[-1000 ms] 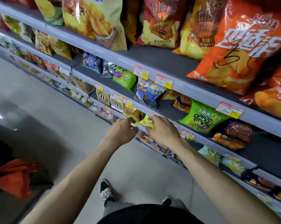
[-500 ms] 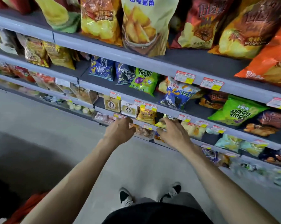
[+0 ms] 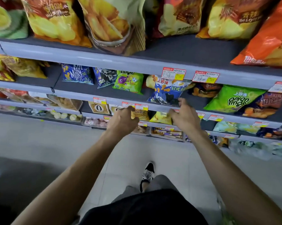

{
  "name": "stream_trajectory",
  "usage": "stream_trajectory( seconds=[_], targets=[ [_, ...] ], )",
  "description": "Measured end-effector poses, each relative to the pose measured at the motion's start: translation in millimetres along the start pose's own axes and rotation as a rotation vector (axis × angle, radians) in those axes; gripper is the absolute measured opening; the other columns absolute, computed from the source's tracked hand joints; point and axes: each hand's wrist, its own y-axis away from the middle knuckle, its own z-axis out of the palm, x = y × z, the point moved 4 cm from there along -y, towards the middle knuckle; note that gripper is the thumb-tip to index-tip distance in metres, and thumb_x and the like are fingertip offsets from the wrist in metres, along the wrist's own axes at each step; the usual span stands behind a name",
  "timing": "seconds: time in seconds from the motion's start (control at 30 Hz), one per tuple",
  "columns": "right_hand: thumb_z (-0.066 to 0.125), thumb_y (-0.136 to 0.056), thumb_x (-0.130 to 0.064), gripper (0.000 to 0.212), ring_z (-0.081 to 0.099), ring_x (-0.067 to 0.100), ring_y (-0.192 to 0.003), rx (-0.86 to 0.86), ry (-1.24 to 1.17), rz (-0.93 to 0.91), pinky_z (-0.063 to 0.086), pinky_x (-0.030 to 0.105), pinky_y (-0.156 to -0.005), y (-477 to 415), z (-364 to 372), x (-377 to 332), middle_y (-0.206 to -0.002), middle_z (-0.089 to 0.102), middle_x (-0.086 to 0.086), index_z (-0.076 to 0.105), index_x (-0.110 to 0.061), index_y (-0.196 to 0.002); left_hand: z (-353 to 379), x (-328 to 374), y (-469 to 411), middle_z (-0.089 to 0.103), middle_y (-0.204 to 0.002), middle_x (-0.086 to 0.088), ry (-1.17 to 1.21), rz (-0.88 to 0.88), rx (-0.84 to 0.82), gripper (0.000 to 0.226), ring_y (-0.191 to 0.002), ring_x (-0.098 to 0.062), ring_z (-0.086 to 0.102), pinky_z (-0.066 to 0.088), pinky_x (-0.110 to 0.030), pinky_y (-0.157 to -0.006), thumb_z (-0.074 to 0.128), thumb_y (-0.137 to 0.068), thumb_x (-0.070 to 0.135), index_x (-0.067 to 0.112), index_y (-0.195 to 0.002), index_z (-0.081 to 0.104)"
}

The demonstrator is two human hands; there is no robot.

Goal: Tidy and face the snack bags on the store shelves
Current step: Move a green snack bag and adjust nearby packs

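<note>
Reaching to a low shelf (image 3: 237,121), both hands work a pair of small snack bags that stand side by side at its front edge. The left hand (image 3: 122,120) is curled tight against the left edge of the orange bag (image 3: 141,115) and seems to grip it, probably to square it up. The right hand (image 3: 184,117) has bent fingers on the upper corner of the yellow bag (image 3: 161,117); whether it pinches or only touches, I cannot tell. That bag leans, so it likely needs pulling upright and forward. A blue bag (image 3: 166,91) slumps on the shelf above.
</note>
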Motion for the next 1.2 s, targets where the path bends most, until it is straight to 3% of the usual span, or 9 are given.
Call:
stream_trajectory(
  seconds=[0.1, 0.17, 0.23, 0.37, 0.53, 0.77, 0.93, 1.07, 1.2],
  targets=[
    [0.068, -0.092, -0.052, 0.086, 0.058, 0.039, -0.128, 0.092, -0.114, 0.063, 0.053, 0.051, -0.099, -23, 0, 7, -0.145, 0.058, 0.013, 0.027, -0.017, -0.159, -13, 1, -27, 0.067, -0.135, -0.016, 0.046, -0.029, 0.085, 0.06, -0.121, -0.039, 0.064, 0.054, -0.046, -0.096, 0.067, -0.096, 0.032, 0.018, -0.152, 0.05],
    [0.078, -0.088, -0.047, 0.093, 0.054, 0.036, -0.135, 0.12, -0.259, 0.064, 0.049, 0.045, -0.106, -38, 1, 10, -0.15, 0.054, 0.013, 0.028, -0.012, -0.158, -21, -1, -49, 0.059, -0.141, -0.019, 0.075, -0.064, 0.128, 0.069, -0.127, -0.041, 0.059, 0.05, -0.048, -0.097, 0.07, -0.095, 0.032, 0.014, -0.156, 0.042],
    [0.087, -0.082, -0.033, 0.088, 0.06, 0.025, -0.128, 0.101, -0.472, 0.037, 0.046, 0.031, -0.103, -51, 2, 9, -0.141, 0.063, 0.008, 0.035, -0.011, -0.149, -27, -2, -71, 0.053, -0.144, -0.022, 0.125, -0.102, 0.155, 0.075, -0.133, -0.043, 0.051, 0.047, -0.05, -0.101, 0.071, -0.095, 0.033, 0.01, -0.158, 0.036],
    [0.094, -0.074, -0.012, 0.083, 0.07, 0.01, -0.109, -0.009, -0.67, 0.033, 0.056, 0.022, -0.095, -71, 13, 12, -0.126, 0.072, 0.001, 0.044, -0.007, -0.14, -30, -6, -113, 0.045, -0.15, -0.022, 0.29, -0.19, 0.183, 0.082, -0.141, -0.042, 0.043, 0.038, -0.047, -0.113, 0.078, -0.091, 0.034, 0.009, -0.155, 0.033],
    [0.092, -0.075, -0.006, 0.072, 0.065, 0.018, -0.123, -0.104, -0.665, 0.038, 0.049, 0.039, -0.112, -75, 28, 14, -0.135, 0.069, 0.005, 0.051, -0.014, -0.134, -19, -21, -157, 0.047, -0.153, -0.018, 0.469, -0.249, 0.236, 0.105, -0.143, -0.039, 0.044, 0.038, -0.045, -0.117, 0.09, -0.079, 0.045, 0.007, -0.157, 0.03],
    [0.088, -0.082, -0.014, 0.046, 0.07, 0.016, -0.111, -0.004, -0.652, 0.005, 0.056, 0.041, -0.103, -74, 40, 12, -0.114, 0.073, -0.004, 0.061, -0.026, -0.118, -14, -50, -193, 0.067, -0.123, -0.013, 0.546, -0.173, 0.307, 0.096, -0.113, -0.037, 0.064, 0.055, -0.053, -0.095, 0.074, -0.058, 0.08, 0.011, -0.123, 0.062],
    [0.087, -0.083, -0.013, 0.039, 0.073, 0.011, -0.105, 0.123, -0.698, 0.02, 0.058, 0.044, -0.101, -69, 44, 10, -0.109, 0.076, -0.006, 0.065, -0.023, -0.114, -6, -43, -191, 0.065, -0.124, -0.022, 0.491, -0.094, 0.223, 0.096, -0.119, -0.044, 0.058, 0.052, -0.059, -0.096, 0.064, -0.058, 0.085, 0.006, -0.113, 0.062],
    [0.084, -0.083, -0.013, 0.042, 0.073, 0.012, -0.103, 0.166, -0.717, 0.006, 0.058, 0.048, -0.1, -68, 49, 8, -0.108, 0.076, -0.003, 0.064, -0.011, -0.12, -9, -47, -182, 0.06, -0.104, -0.013, 0.495, -0.05, 0.257, 0.065, -0.094, -0.032, 0.056, 0.049, -0.046, -0.082, 0.074, -0.07, 0.071, 0.012, -0.087, 0.054],
    [0.085, -0.082, -0.021, 0.047, 0.073, 0.02, -0.105, 0.21, -0.71, -0.004, 0.06, 0.04, -0.096, -59, 52, 1, -0.109, 0.075, 0.002, 0.063, -0.01, -0.123, -20, -55, -159, 0.074, -0.096, 0.004, 0.61, 0.002, 0.331, 0.05, -0.086, -0.019, 0.068, 0.056, -0.04, -0.081, 0.081, -0.082, 0.054, 0.014, -0.107, 0.066]
  ],
)
